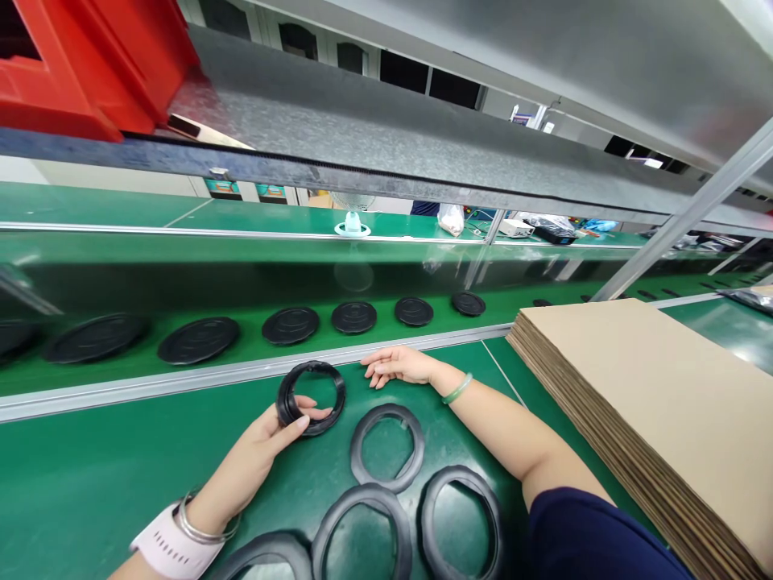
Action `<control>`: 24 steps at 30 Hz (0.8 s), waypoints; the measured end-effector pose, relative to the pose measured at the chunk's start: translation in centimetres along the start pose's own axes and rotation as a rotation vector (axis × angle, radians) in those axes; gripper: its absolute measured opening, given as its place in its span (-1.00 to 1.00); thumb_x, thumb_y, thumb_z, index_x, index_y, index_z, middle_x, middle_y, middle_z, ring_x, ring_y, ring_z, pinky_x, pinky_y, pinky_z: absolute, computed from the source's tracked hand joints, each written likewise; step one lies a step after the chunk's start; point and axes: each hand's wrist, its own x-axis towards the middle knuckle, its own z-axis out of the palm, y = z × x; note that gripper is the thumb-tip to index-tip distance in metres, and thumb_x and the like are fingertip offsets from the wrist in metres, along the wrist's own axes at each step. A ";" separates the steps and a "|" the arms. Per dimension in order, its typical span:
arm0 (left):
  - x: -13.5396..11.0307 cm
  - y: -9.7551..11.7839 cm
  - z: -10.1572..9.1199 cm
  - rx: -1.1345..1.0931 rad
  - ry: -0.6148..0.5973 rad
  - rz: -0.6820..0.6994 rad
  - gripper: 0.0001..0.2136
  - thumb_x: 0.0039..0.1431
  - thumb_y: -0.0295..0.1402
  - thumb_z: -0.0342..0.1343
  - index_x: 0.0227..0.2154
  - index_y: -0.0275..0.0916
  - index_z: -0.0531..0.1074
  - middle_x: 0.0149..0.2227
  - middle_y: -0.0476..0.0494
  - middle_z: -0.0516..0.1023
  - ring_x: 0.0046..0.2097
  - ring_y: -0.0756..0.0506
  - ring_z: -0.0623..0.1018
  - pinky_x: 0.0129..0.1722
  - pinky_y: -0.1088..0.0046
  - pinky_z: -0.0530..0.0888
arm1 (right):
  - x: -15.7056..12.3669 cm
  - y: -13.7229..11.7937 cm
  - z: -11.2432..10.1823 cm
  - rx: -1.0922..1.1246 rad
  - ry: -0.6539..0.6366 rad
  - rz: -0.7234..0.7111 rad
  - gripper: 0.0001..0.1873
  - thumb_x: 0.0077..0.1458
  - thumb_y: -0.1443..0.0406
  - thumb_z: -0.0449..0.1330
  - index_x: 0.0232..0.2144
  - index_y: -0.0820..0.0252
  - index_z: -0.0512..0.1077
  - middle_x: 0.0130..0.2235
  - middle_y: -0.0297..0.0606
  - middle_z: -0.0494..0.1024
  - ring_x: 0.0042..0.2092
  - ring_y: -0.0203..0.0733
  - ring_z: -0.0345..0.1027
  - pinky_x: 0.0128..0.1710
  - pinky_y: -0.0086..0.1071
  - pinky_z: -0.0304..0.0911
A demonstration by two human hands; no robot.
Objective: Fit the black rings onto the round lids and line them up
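Cardboard stack (658,403) right, green table (90,459) near, left hand (271,439) reaching forward and pinching black rubber ring (311,397) tilted off table, right hand (398,366) palm-down, fingers loosely together by far rail, empty, more rings (386,447) near.

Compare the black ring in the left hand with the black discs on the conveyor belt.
The ring is open in the middle; the discs are closed, with raised concentric ridges. The ring is tilted up, gripped by the left hand; the discs lie flat in a row, untouched. The ring is on the near bench; the discs sit beyond the metal rail. Both are black and round.
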 end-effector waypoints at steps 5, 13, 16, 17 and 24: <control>0.0 0.0 -0.2 0.141 -0.021 0.032 -0.59 0.18 0.04 0.12 -0.12 -0.15 0.60 0.17 -0.23 0.46 0.25 -0.36 0.33 0.34 -0.09 0.11 | 0.0 0.2 -0.3 -0.024 -0.020 -0.021 -0.36 -0.09 0.15 0.50 0.01 0.30 0.49 -0.17 -0.13 0.59 -0.21 -0.15 0.56 -0.19 -0.35 0.49; -0.2 0.4 -0.1 0.207 -0.022 0.033 -0.60 0.18 0.03 0.13 -0.11 -0.13 0.60 0.17 -0.22 0.46 0.24 -0.34 0.35 0.34 -0.06 0.13 | 0.0 0.3 -0.2 -0.019 -0.015 -0.017 -0.38 -0.10 0.16 0.51 0.00 0.30 0.50 -0.19 -0.14 0.60 -0.22 -0.16 0.56 -0.19 -0.36 0.49; -0.4 0.7 -0.1 0.193 -0.023 0.033 -0.59 0.16 0.03 0.16 -0.12 -0.15 0.60 0.19 -0.23 0.45 0.24 -0.37 0.36 0.33 -0.07 0.15 | 0.0 0.2 -0.2 -0.025 -0.015 -0.015 -0.37 -0.09 0.15 0.50 0.00 0.31 0.50 -0.19 -0.14 0.60 -0.22 -0.16 0.56 -0.18 -0.36 0.49; -0.4 0.9 0.0 0.185 -0.027 0.032 -0.59 0.15 0.03 0.16 -0.12 -0.16 0.60 0.20 -0.23 0.44 0.25 -0.37 0.35 0.33 -0.07 0.15 | -0.1 0.2 -0.2 -0.030 -0.014 -0.014 -0.37 -0.09 0.15 0.50 0.01 0.31 0.49 -0.19 -0.13 0.60 -0.21 -0.16 0.56 -0.18 -0.36 0.48; -0.4 0.9 0.5 -0.005 -0.037 -0.020 -0.43 0.13 -0.08 0.25 0.12 -0.23 0.30 0.04 -0.32 0.57 0.11 -0.30 0.51 0.25 -0.02 0.32 | -0.2 0.2 -0.2 -0.058 -0.014 -0.018 -0.39 -0.05 0.15 0.48 0.02 0.30 0.49 -0.17 -0.14 0.59 -0.21 -0.18 0.55 -0.16 -0.36 0.48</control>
